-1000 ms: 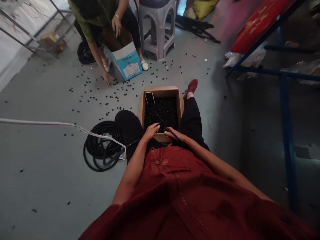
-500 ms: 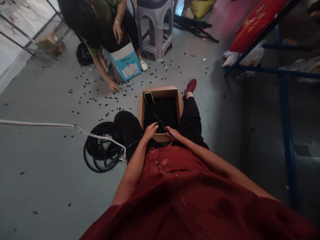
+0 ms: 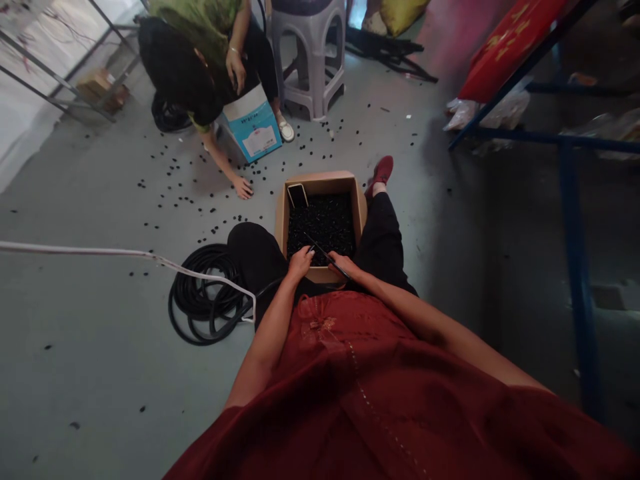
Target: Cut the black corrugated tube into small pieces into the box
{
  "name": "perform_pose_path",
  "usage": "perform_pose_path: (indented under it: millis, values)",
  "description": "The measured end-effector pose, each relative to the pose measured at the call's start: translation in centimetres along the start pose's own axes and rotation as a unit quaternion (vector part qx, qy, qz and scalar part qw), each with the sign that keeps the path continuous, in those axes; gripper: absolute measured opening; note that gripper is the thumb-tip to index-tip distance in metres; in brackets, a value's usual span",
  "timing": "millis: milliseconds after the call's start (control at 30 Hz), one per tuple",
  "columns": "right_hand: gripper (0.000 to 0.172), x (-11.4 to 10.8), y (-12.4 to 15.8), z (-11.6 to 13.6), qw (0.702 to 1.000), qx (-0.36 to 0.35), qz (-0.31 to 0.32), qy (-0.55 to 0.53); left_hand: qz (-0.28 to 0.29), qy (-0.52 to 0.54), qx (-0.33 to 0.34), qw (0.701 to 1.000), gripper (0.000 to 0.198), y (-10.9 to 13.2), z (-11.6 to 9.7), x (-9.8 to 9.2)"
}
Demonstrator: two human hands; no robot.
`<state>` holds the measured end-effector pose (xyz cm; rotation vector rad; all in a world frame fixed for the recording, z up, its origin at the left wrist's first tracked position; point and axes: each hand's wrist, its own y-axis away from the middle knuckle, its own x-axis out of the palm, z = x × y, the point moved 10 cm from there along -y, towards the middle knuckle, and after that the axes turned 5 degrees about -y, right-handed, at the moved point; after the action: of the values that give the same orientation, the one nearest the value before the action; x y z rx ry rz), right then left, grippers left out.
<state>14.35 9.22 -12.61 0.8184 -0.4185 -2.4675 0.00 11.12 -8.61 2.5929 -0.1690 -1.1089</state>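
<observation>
At the near edge of 1 box (image 3: 320, 274), the right hand (image 3: 343, 265) is gripping 1 tool (image 3: 320, 247); the left hand (image 3: 300, 262) is hovering beside it, grip too small to tell. Floor (image 3: 440, 233) is spreading rightward.

Black pieces (image 3: 327, 217), a dark coil (image 3: 193, 287) and metal framing (image 3: 573, 227) suggest a workshop.
</observation>
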Motion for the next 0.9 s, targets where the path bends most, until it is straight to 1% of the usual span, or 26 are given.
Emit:
perform_pose_path:
  millis: [233, 500, 700, 800, 900]
  values:
    - [0.027, 0.3, -0.4, -0.6, 0.999, 0.017, 0.002, 0.049, 0.008, -0.043, -0.001, 0.999, 0.032, -0.1, 0.2, 0.2]
    - [0.025, 0.0, 0.0, -0.4, 0.999, 0.010, -0.015, 0.039, 0.017, -0.072, -0.009, 0.997, 0.030, 0.2, 0.2, 0.4]
    - [0.022, -0.6, -0.2, -0.5, 0.999, 0.022, -0.035, -0.024, 0.013, -0.090, -0.022, 0.996, 0.034, 0.2, 0.5, 0.4]
    - [0.019, -1.0, 0.0, -0.8, 0.995, 0.036, -0.047, -0.084, -0.005, -0.089, -0.033, 0.995, 0.038, 0.1, 0.5, 0.0]
    - [0.020, -1.5, 0.7, -0.8, 0.984, 0.048, -0.052, -0.162, -0.015, -0.081, -0.035, 0.996, 0.037, 0.1, 0.3, -0.3]
